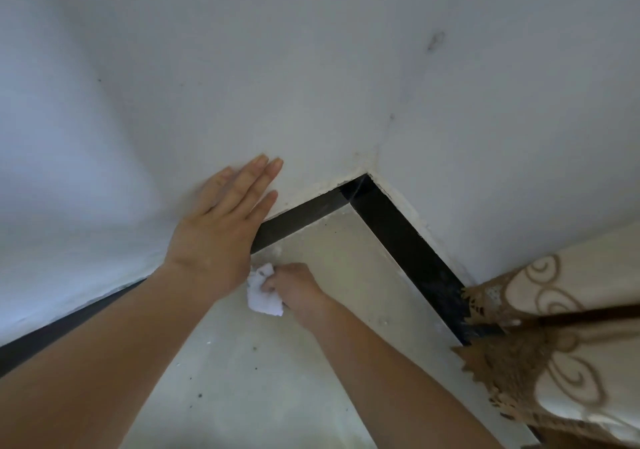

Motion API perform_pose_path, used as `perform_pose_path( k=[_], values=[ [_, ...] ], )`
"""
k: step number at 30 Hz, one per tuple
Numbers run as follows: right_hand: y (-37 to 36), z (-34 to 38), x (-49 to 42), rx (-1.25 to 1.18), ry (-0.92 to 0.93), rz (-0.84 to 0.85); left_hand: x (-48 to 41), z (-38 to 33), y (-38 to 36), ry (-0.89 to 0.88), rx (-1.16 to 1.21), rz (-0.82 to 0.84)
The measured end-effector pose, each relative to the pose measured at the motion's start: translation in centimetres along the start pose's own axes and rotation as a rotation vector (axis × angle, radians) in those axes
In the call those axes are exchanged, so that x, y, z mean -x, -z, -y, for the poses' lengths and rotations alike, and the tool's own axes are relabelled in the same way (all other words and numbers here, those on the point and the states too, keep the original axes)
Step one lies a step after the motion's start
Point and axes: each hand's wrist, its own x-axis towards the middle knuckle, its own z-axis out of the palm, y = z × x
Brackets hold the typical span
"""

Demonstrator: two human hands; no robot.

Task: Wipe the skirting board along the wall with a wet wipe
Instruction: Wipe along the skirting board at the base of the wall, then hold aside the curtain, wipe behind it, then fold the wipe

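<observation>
A black skirting board [301,218] runs along the foot of the white wall [242,85] to a corner, then turns down the right-hand wall. My left hand [221,220] lies flat on the wall with straight fingers, covering part of the board. Lower down, my right hand [294,289] grips a crumpled white wet wipe [261,296] just above the floor, close to the board's lower edge. Whether the wipe touches the board I cannot tell, since my left hand hides that stretch.
The pale floor [277,379] carries small dark specks. A cream curtain [554,344] with brown swirl lace hangs at the right and covers the lower end of the right-hand skirting. The wall shows a few dark marks.
</observation>
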Motion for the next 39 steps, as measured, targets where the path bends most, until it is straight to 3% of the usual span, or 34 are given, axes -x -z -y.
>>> perform_pose_path(
  k=[3,6,10,13,16,18,21,24,27,29,32,35,39],
  values=[
    [2.9,-1.0,0.7,-0.021,0.011,-0.108,0.1,-0.3,1.3,0.022,0.106,0.057],
    [6.3,-1.0,2.5,-0.265,-0.073,-0.176,0.0,-1.4,2.6,0.054,0.197,0.09],
    [9.5,-5.1,3.7,-0.114,0.079,-0.292,-0.6,-4.6,5.3,0.061,0.471,0.057],
    [10.0,-8.7,6.0,0.019,0.198,-0.415,-0.9,-8.7,8.4,0.028,0.864,-0.031],
    [11.1,-12.2,9.1,0.095,0.257,-0.444,-0.6,-12.2,11.7,-0.04,1.403,-0.117],
    [12.4,-15.4,11.5,0.034,0.186,-0.489,0.5,-14.2,14.2,-0.135,1.734,-0.055],
    [13.0,-20.9,14.6,-0.065,0.034,-0.588,2.9,-16.1,16.6,-0.245,1.969,0.139],
    [14.3,-25.3,17.3,-0.115,-0.068,-0.658,3.6,-16.3,17.4,-0.35,1.974,0.231],
    [18.8,-28.2,19.7,-0.162,-0.121,-0.764,2.5,-16.3,18.2,-0.369,1.891,0.132],
    [21.9,-28.9,22.5,-0.139,-0.143,-0.956,2.4,-17.2,19.3,-0.44,1.938,0.095],
    [23.7,-28.7,27.0,-0.115,0.011,-1.163,3.5,-19.8,19.6,-0.573,1.945,0.055],
    [23.7,-26.6,28.8,-0.144,0.247,-1.065,4.7,-22.3,19.2,-0.646,1.856,0.09],
    [22.8,-23.2,26.1,0.058,0.372,-0.821,5.5,-26.1,19.3,-0.813,1.716,0.161]
  ],
)
